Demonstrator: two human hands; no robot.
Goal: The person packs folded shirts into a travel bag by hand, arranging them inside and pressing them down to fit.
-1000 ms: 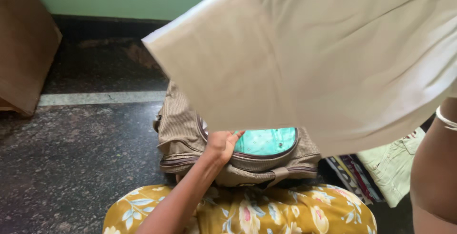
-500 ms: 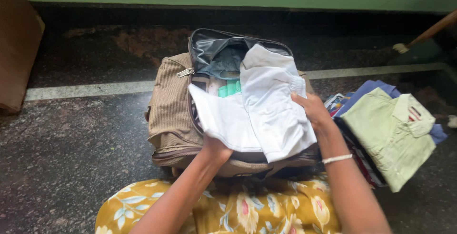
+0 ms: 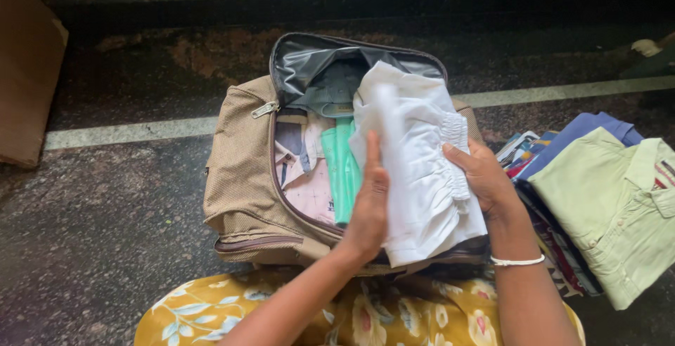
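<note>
My arms are bare, without sleeves. A thin white bangle [image 3: 517, 261] circles my right wrist, and my yellow dress [image 3: 365, 314] carries white and orange flowers.
</note>
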